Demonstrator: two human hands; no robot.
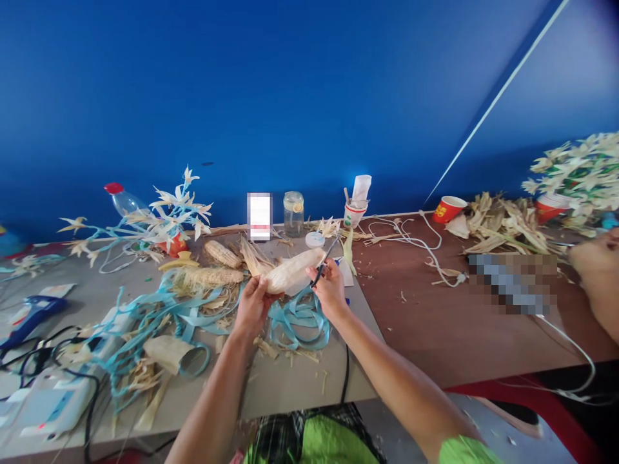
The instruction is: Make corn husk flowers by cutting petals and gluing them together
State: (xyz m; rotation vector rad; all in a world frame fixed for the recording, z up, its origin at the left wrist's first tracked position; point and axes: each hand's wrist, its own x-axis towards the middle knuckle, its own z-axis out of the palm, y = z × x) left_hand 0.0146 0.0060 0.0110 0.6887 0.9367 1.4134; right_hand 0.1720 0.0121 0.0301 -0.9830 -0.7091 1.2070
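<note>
My left hand (252,303) is closed on the near end of a pale corn husk (293,270) held above the grey table (290,386). My right hand (330,287) grips black-handled scissors (323,260), whose blades rest against the husk's right end. Blue ribbon loops (297,322) lie on the table right under both hands. Dried corn cobs (213,265) lie just behind the husk.
Husk flowers on blue stems (159,219) stand at the left near a red-capped bottle (123,200). A glass jar (293,212), paper cups (355,209) and white cords (411,241) sit at the back. Another person's arm (599,277) rests on the brown table at right. A blue glue gun (33,312) lies at far left.
</note>
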